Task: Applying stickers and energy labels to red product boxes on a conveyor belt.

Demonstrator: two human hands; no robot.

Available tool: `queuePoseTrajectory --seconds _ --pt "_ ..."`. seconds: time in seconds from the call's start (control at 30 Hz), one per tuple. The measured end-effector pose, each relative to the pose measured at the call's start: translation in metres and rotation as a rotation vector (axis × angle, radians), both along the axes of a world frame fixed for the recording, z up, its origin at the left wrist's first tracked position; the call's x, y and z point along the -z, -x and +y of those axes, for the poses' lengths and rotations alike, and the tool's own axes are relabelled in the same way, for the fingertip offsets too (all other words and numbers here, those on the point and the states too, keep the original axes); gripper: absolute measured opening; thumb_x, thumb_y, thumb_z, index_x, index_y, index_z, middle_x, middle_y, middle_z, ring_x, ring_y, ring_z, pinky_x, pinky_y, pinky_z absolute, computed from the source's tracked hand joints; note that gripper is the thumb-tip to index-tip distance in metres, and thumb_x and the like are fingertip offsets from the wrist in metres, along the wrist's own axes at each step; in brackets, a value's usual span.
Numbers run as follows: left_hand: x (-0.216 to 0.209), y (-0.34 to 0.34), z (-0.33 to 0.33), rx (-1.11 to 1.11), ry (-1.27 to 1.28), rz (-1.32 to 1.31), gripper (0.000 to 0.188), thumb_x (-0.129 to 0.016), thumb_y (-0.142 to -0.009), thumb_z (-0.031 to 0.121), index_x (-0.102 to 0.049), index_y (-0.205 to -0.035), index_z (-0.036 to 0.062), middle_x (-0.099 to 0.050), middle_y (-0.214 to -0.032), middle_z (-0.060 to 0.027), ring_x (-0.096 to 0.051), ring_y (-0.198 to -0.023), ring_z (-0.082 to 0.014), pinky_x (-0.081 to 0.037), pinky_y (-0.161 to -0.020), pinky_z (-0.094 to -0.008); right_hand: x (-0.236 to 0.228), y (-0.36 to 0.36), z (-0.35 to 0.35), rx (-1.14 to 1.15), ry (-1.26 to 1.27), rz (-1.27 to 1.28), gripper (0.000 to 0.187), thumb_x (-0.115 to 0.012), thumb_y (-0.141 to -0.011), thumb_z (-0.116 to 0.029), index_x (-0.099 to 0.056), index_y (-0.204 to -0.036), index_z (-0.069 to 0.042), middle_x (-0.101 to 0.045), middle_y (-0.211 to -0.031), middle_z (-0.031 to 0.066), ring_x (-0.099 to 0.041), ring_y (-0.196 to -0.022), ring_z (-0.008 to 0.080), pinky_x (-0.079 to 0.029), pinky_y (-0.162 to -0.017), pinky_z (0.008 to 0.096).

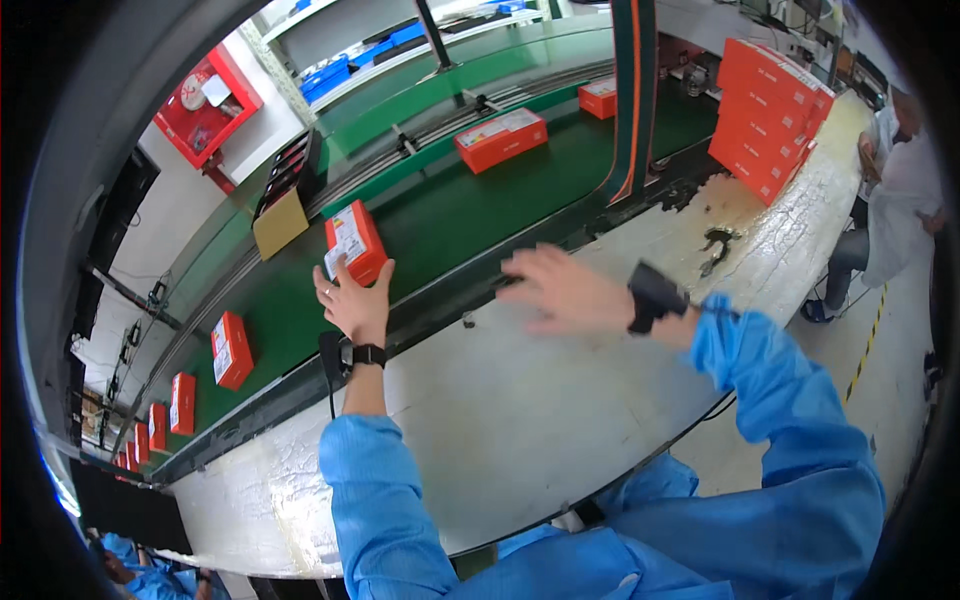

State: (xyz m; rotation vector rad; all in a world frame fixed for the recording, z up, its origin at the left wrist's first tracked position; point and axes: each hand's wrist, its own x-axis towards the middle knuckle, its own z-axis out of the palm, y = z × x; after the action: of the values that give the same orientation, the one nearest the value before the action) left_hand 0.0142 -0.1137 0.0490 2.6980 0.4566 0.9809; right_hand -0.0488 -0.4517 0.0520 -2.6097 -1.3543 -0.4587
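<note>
Your left hand (355, 300) is up at the near edge of the green conveyor belt (470, 210), fingers curled round the lower end of an orange-red box (354, 242), thumb on one side and fingers on the other, so the box is pinned between them while it sits on the belt. The reach looks made to catch it where the belt passes closest to you. Your right hand (560, 292) hangs over the worn white table (520, 420), fingers spread, holding nothing; it is blurred, with a black device strapped at the wrist. The box is a small rectangular carton, orange-red with a pale label panel on the upper face, tilted end-on toward you. More cartons of the same kind (232, 348) ride the belt, spaced apart; a stack of them (768, 118) stands at the table's far right end.
</note>
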Motion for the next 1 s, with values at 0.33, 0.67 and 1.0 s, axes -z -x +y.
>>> queuePoseTrajectory --seconds 0.33,0.67,1.0 --pt "-0.003 -0.031 0.006 0.194 0.103 0.005 0.059 -0.082 -0.075 0.039 -0.066 -0.125 0.0105 -0.048 -0.134 -0.0247 -0.056 -0.118 -0.0465 -0.05 -0.099 -0.0503 0.024 0.035 -0.014 -0.034 -0.424 0.198 0.026 -0.068 -0.094 -0.034 -0.068 -0.104 -0.01 -0.059 -0.114 0.01 -0.058 -0.11 0.0307 -0.047 -0.098 0.0423" --pt "-0.014 0.274 -0.106 0.434 -0.052 0.217 0.079 -0.086 -0.073 0.045 -0.057 -0.134 0.0047 -0.036 -0.148 -0.0284 -0.045 -0.13 -0.0492 -0.047 -0.1 -0.0563 0.011 0.079 0.026 -0.209 -0.616 0.617 0.033 -0.075 -0.09 -0.038 -0.064 -0.087 -0.007 -0.06 -0.083 0.0067 -0.059 -0.077 0.0284 -0.049 -0.07 0.0368" --pt "-0.006 0.295 -0.096 0.594 0.48 0.045 0.108 -0.091 -0.069 0.043 -0.034 -0.15 0.0013 -0.033 -0.149 -0.0261 -0.043 -0.133 -0.043 -0.045 -0.102 -0.0529 0.007 0.093 0.032 -0.154 -0.657 1.059 0.028 -0.074 -0.094 -0.019 -0.051 -0.085 -0.007 -0.062 -0.086 -0.0015 -0.054 -0.076 0.0076 -0.045 -0.065 0.0256"
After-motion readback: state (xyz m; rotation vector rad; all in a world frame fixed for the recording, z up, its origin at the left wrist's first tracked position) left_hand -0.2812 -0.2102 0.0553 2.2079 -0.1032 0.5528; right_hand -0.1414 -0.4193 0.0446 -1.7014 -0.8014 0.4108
